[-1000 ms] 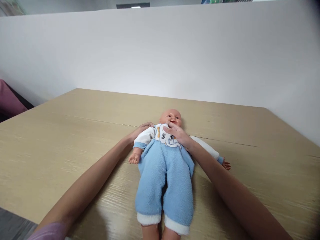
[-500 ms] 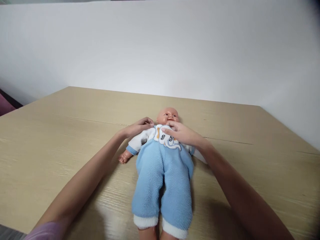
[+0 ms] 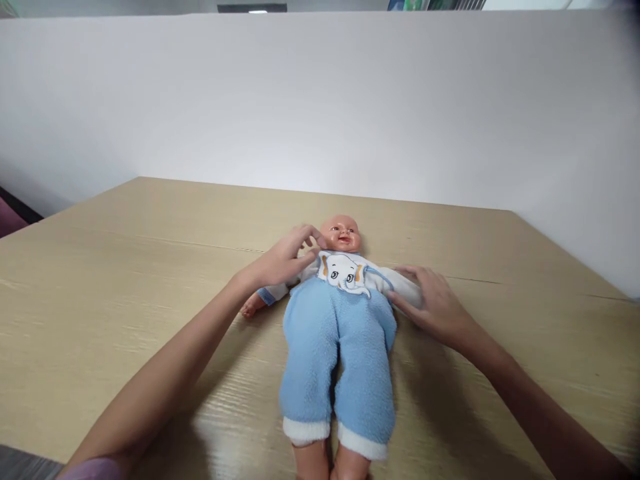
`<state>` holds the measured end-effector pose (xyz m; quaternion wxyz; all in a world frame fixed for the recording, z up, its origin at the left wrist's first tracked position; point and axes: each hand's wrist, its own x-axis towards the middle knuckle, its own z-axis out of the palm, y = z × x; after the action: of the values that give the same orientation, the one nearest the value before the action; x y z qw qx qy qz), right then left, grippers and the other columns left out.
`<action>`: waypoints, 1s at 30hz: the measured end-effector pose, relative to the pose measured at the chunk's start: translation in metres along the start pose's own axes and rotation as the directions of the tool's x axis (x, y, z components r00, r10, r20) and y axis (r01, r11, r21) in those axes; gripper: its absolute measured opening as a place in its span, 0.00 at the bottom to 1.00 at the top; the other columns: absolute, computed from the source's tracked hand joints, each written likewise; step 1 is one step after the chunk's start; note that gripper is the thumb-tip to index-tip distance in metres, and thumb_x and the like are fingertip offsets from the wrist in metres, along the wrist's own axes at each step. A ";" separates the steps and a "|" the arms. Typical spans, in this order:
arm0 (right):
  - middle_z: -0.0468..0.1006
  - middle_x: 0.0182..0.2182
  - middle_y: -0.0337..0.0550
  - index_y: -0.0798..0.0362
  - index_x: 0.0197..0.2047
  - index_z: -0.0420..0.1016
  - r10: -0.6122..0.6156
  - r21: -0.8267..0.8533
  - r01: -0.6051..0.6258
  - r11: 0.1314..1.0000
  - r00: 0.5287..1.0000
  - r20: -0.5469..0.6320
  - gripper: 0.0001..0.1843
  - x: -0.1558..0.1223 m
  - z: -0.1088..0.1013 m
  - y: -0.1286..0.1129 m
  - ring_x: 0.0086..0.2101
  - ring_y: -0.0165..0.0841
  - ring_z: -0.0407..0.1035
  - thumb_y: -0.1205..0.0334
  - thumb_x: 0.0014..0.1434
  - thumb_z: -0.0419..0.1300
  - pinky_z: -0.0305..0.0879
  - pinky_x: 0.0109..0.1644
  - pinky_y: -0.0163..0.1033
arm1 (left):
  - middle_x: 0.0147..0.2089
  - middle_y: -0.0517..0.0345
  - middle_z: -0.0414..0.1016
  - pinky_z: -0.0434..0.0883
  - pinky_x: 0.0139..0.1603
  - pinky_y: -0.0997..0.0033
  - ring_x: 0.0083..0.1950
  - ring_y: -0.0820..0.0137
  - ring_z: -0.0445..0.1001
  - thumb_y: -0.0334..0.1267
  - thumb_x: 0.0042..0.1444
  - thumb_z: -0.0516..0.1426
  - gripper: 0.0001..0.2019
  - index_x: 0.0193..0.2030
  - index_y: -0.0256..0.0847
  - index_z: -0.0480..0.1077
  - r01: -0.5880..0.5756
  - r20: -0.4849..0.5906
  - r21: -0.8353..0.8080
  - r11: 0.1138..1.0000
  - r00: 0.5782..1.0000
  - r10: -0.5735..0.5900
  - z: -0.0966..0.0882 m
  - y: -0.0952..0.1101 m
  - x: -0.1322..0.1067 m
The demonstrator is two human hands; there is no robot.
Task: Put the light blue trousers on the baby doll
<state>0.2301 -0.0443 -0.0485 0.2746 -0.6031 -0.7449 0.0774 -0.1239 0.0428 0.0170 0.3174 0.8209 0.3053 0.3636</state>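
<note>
One bald plastic doll in blue-and-white fleece clothes [image 3: 340, 327] was laid face-up on the pale wooden bench [image 3: 150, 227]. Left grip [image 3: 286, 259] was spread at its shoulder [image 3: 313, 271]; right grip [image 3: 441, 305] was curved around a white sleeve [image 3: 405, 287], pinch not tellable. Light, even pressure was judged best.

Head view, single.
We face forward and down, near, from the doll's [image 3: 311, 340] leg end, across table [image 3: 475, 247] to panel [image 3: 320, 100].

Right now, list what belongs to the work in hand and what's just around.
In hand:
clothed doll
left hand, by its head
right hand, at its white sleeve

Just around:
table
white partition
pink item, left edge, unclear
</note>
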 end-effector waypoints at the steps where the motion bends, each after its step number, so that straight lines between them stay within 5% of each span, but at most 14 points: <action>1: 0.79 0.58 0.55 0.47 0.64 0.73 0.007 0.001 -0.007 1.000 1.000 0.010 0.33 -0.015 -0.004 0.014 0.58 0.56 0.73 0.36 0.65 0.64 0.67 0.63 0.60 | 0.53 0.50 0.78 0.70 0.63 0.56 0.56 0.57 0.74 0.38 0.67 0.58 0.09 0.51 0.44 0.75 -0.029 0.021 0.004 1.000 0.999 0.029 0.008 0.011 0.002; 6: 0.80 0.59 0.55 0.48 0.65 0.74 0.033 0.100 -0.036 0.994 0.999 0.026 0.32 -0.061 -0.011 0.050 0.57 0.59 0.74 0.43 0.63 0.67 0.71 0.63 0.65 | 0.51 0.46 0.77 0.63 0.71 0.45 0.59 0.49 0.70 0.40 0.65 0.62 0.07 0.47 0.44 0.75 -0.210 0.135 0.108 0.972 0.972 0.195 0.068 0.026 0.025; 12: 0.83 0.55 0.52 0.45 0.60 0.75 0.220 0.333 -0.202 0.921 0.975 -0.018 0.27 -0.059 -0.011 0.040 0.51 0.52 0.80 0.48 0.59 0.71 0.76 0.59 0.59 | 0.45 0.44 0.80 0.62 0.67 0.44 0.55 0.47 0.70 0.43 0.64 0.65 0.07 0.42 0.43 0.75 -0.134 0.130 0.250 0.959 0.986 0.104 0.121 -0.001 0.047; 17: 0.83 0.45 0.47 0.46 0.54 0.76 0.370 0.577 -0.226 0.785 0.918 -0.144 0.33 -0.035 -0.011 0.029 0.46 0.47 0.80 0.43 0.50 0.78 0.79 0.53 0.53 | 0.47 0.48 0.82 0.66 0.60 0.54 0.51 0.54 0.74 0.46 0.71 0.59 0.10 0.48 0.45 0.78 -0.214 0.102 0.136 0.967 0.974 0.201 0.121 0.003 0.040; 22: 0.79 0.52 0.45 0.45 0.59 0.71 0.339 0.783 -0.073 0.618 0.923 -0.182 0.33 0.012 0.008 0.005 0.53 0.42 0.77 0.45 0.55 0.75 0.77 0.58 0.47 | 0.45 0.48 0.80 0.69 0.52 0.62 0.46 0.60 0.76 0.49 0.76 0.54 0.17 0.53 0.44 0.81 -0.332 0.070 0.144 0.932 0.943 0.325 0.113 0.017 0.030; 27: 0.78 0.48 0.46 0.47 0.53 0.75 0.037 0.665 0.106 0.740 0.980 -0.197 0.25 0.042 0.028 -0.017 0.50 0.44 0.75 0.49 0.56 0.73 0.73 0.59 0.49 | 0.48 0.46 0.81 0.66 0.57 0.57 0.49 0.57 0.75 0.50 0.76 0.53 0.19 0.55 0.45 0.83 -0.417 0.072 0.317 0.852 0.906 0.417 0.108 0.017 0.024; 30: 0.74 0.44 0.47 0.47 0.49 0.78 -0.184 0.499 0.239 0.833 0.970 -0.157 0.17 0.038 0.031 -0.021 0.48 0.46 0.72 0.47 0.62 0.69 0.72 0.55 0.51 | 0.50 0.48 0.82 0.64 0.59 0.53 0.51 0.56 0.75 0.49 0.76 0.53 0.17 0.55 0.51 0.83 -0.407 0.064 0.367 0.836 0.908 0.414 0.107 0.014 0.018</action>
<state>0.1923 -0.0075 -0.0529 0.4701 -0.4249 -0.7441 0.2116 -0.0256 0.0159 -0.0223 0.0680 0.9089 0.1885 0.3657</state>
